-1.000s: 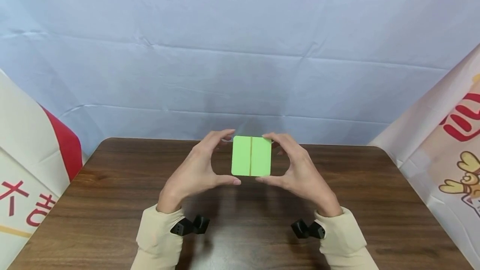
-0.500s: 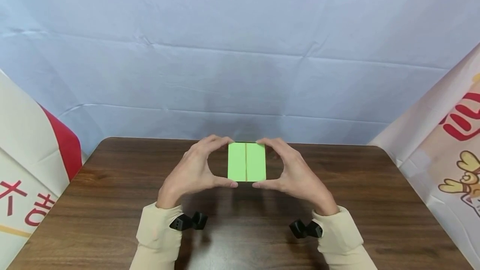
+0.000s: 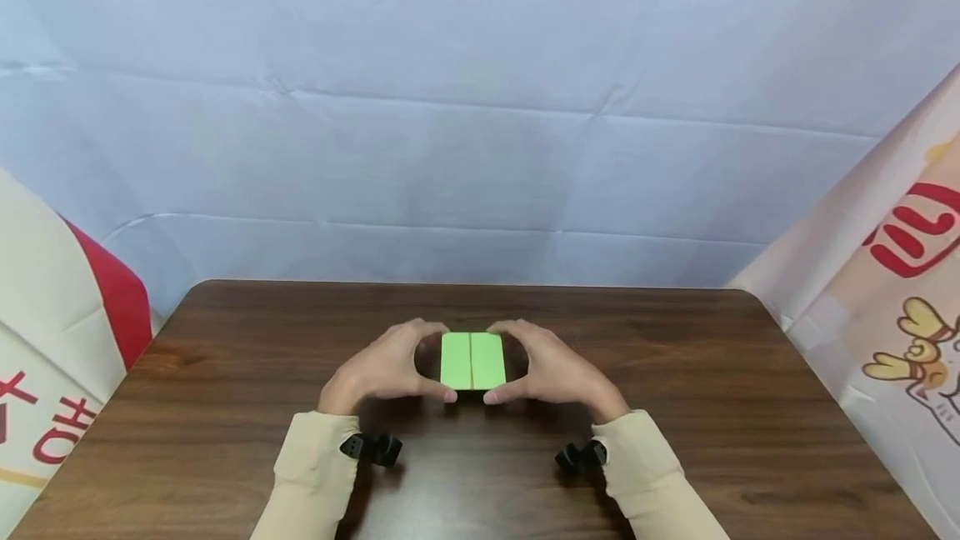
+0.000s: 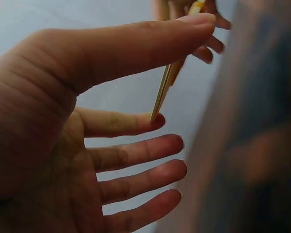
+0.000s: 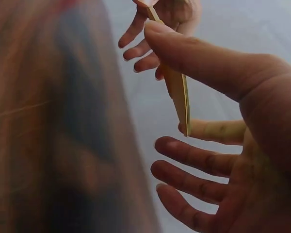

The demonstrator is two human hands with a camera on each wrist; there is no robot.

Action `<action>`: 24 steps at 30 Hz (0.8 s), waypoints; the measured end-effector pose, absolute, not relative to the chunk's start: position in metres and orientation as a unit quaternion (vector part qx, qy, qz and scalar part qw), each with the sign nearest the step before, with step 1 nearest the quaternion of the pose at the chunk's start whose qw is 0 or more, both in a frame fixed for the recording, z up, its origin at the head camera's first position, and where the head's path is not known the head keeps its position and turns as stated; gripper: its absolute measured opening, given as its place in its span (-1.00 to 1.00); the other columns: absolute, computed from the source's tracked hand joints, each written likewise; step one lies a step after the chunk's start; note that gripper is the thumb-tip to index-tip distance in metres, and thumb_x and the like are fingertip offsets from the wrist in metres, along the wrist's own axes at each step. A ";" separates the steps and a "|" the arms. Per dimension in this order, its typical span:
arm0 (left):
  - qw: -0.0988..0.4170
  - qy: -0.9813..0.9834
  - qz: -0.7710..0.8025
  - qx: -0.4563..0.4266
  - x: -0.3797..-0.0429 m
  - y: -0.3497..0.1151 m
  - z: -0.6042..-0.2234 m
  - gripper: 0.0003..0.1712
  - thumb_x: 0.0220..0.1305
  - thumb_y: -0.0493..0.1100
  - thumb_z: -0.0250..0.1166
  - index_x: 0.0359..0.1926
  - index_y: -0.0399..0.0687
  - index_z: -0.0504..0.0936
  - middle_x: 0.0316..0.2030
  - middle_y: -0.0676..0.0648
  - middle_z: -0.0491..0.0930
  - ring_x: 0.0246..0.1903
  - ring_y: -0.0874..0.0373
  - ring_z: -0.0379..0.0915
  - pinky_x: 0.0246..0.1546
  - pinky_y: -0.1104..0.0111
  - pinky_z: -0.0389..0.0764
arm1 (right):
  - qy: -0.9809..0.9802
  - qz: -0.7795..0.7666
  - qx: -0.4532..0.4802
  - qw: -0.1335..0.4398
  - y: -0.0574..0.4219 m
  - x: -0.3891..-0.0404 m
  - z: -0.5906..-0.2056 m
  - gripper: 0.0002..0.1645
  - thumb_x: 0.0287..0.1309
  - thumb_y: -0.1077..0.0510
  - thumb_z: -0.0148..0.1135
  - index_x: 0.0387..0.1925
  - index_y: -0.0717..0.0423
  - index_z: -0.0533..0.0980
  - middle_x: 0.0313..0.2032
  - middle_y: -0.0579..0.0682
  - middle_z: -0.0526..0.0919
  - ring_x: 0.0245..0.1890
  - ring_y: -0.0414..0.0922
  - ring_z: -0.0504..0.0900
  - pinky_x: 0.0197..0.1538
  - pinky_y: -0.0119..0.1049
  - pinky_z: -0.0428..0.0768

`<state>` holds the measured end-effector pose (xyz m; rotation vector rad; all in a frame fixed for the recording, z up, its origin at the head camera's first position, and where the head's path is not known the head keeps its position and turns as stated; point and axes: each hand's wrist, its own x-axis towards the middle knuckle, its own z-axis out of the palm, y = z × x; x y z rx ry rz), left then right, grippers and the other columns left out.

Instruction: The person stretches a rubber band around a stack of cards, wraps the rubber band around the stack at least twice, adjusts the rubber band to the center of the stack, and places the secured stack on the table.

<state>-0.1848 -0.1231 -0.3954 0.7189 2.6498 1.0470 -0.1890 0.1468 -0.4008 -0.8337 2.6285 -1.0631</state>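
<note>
A thin light-green square [image 3: 454, 362] with rounded corners has a narrow yellowish line down its middle. Seen edge-on in the left wrist view, the square [image 4: 162, 91] shows layers and a tan underside. My left hand [image 3: 386, 365] pinches its left part, thumb at the near edge and index finger at the far edge. On the right part, my right hand [image 3: 551, 367] pinches it the same way. The other fingers of the right hand [image 5: 233, 170] are spread below the index finger in the right wrist view. The square is low over the wooden table [image 3: 480, 473].
A pale blue cloth [image 3: 480, 107] hangs behind the table's far edge. Printed cloths with red marks stand at the left [image 3: 67, 340] and right [image 3: 900, 307]. Black wrist devices [image 3: 372, 448] sit at both cream sleeves [image 3: 315, 473].
Both hands have carried the green square down and slightly left, away from the head camera, and it looks smaller and more foreshortened. Both hands keep their pinch. The head view has shifted slightly.
</note>
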 end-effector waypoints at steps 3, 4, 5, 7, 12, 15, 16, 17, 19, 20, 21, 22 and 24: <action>0.130 0.893 0.362 0.234 -0.188 -0.122 -0.412 0.02 -0.14 0.11 0.70 0.31 -0.23 0.49 -0.05 -0.03 0.55 -0.04 0.05 0.48 0.00 0.14 0.54 | 0.887 -0.347 -0.284 0.114 0.146 -0.193 -0.414 0.04 -0.19 -0.26 0.67 0.28 0.08 0.45 0.09 -0.08 0.56 0.12 -0.04 0.53 0.15 0.00 0.52; 0.134 0.894 0.362 0.229 -0.189 -0.121 -0.416 0.04 -0.14 0.11 0.70 0.32 -0.23 0.48 -0.05 -0.04 0.54 -0.03 0.05 0.48 0.01 0.14 0.53 | 0.888 -0.343 -0.282 0.118 0.146 -0.194 -0.417 0.02 -0.19 -0.25 0.68 0.27 0.08 0.45 0.06 -0.08 0.57 0.07 -0.05 0.54 0.12 -0.01 0.53; 0.137 0.895 0.361 0.223 -0.190 -0.121 -0.418 0.05 -0.14 0.11 0.70 0.33 -0.23 0.47 -0.04 -0.05 0.54 -0.02 0.05 0.47 0.03 0.14 0.53 | 0.891 -0.337 -0.279 0.119 0.145 -0.195 -0.419 0.02 -0.19 -0.25 0.68 0.26 0.08 0.46 0.02 -0.09 0.57 0.04 -0.06 0.54 0.09 -0.04 0.53; 0.133 0.900 0.356 0.215 -0.193 -0.120 -0.421 0.06 -0.15 0.10 0.71 0.34 -0.22 0.48 -0.04 -0.06 0.53 0.00 0.04 0.46 0.04 0.13 0.52 | 0.899 -0.324 -0.271 0.117 0.143 -0.197 -0.421 0.02 -0.20 -0.23 0.68 0.27 0.07 0.46 -0.01 -0.09 0.56 0.01 -0.06 0.53 0.07 -0.05 0.52; 0.109 0.917 0.326 0.204 -0.203 -0.119 -0.426 0.06 -0.15 0.11 0.71 0.35 -0.17 0.48 -0.03 -0.07 0.50 0.02 -0.02 0.41 0.05 0.08 0.50 | 0.918 -0.291 -0.247 0.110 0.138 -0.208 -0.424 0.09 -0.18 -0.24 0.67 0.36 0.06 0.40 0.09 -0.04 0.52 0.10 -0.03 0.46 0.13 0.00 0.50; 0.102 0.925 0.309 0.196 -0.210 -0.119 -0.428 0.05 -0.13 0.12 0.70 0.38 -0.13 0.48 0.01 -0.10 0.49 0.05 -0.06 0.35 0.06 0.05 0.48 | 0.924 -0.277 -0.240 0.111 0.135 -0.216 -0.425 0.12 -0.13 -0.24 0.65 0.41 0.05 0.37 0.15 0.02 0.48 0.17 0.02 0.43 0.18 0.07 0.47; 0.099 0.928 0.303 0.192 -0.212 -0.120 -0.430 0.05 -0.12 0.13 0.69 0.38 -0.11 0.47 0.02 -0.11 0.48 0.04 -0.06 0.33 0.06 0.04 0.48 | 0.926 -0.271 -0.239 0.112 0.134 -0.219 -0.426 0.13 -0.12 -0.25 0.64 0.43 0.04 0.35 0.17 0.03 0.47 0.19 0.03 0.41 0.20 0.10 0.45; 0.098 0.930 0.299 0.189 -0.214 -0.120 -0.430 0.05 -0.12 0.14 0.69 0.39 -0.10 0.47 0.03 -0.12 0.47 0.04 -0.07 0.31 0.07 0.03 0.47 | 0.928 -0.266 -0.238 0.111 0.133 -0.221 -0.426 0.13 -0.11 -0.25 0.63 0.44 0.04 0.35 0.19 0.04 0.45 0.20 0.05 0.40 0.23 0.14 0.42; 0.094 0.934 0.289 0.186 -0.218 -0.120 -0.431 0.06 -0.12 0.16 0.68 0.39 -0.08 0.47 0.04 -0.14 0.45 0.03 -0.08 0.28 0.08 0.02 0.43 | 0.931 -0.257 -0.235 0.111 0.131 -0.226 -0.427 0.13 -0.09 -0.26 0.62 0.45 0.03 0.34 0.20 0.06 0.43 0.22 0.08 0.38 0.27 0.22 0.35; 0.092 0.937 0.284 0.184 -0.219 -0.120 -0.432 0.06 -0.12 0.17 0.68 0.40 -0.07 0.47 0.05 -0.15 0.43 0.02 -0.08 0.26 0.09 0.02 0.40 | 0.932 -0.253 -0.235 0.112 0.131 -0.228 -0.427 0.13 -0.09 -0.26 0.62 0.45 0.03 0.34 0.20 0.06 0.42 0.22 0.09 0.37 0.28 0.25 0.31; 0.091 0.939 0.277 0.182 -0.221 -0.121 -0.433 0.07 -0.12 0.18 0.68 0.40 -0.06 0.47 0.07 -0.15 0.41 0.02 -0.08 0.24 0.10 0.02 0.38 | 0.934 -0.248 -0.234 0.111 0.130 -0.230 -0.427 0.13 -0.09 -0.27 0.62 0.45 0.02 0.34 0.20 0.06 0.41 0.22 0.08 0.36 0.29 0.27 0.28; 0.090 0.941 0.273 0.180 -0.222 -0.120 -0.433 0.07 -0.12 0.19 0.67 0.40 -0.04 0.47 0.08 -0.16 0.39 0.02 -0.08 0.22 0.12 0.01 0.35 | 0.935 -0.243 -0.232 0.111 0.129 -0.232 -0.428 0.13 -0.09 -0.27 0.62 0.45 0.01 0.34 0.20 0.06 0.40 0.22 0.08 0.34 0.30 0.27 0.25; 0.088 0.943 0.266 0.177 -0.225 -0.120 -0.434 0.07 -0.11 0.20 0.67 0.41 -0.02 0.46 0.11 -0.18 0.36 0.03 -0.09 0.20 0.13 -0.01 0.30 | 0.937 -0.236 -0.231 0.112 0.128 -0.234 -0.428 0.13 -0.10 -0.26 0.62 0.45 0.01 0.35 0.20 0.05 0.39 0.20 0.07 0.32 0.28 0.22 0.25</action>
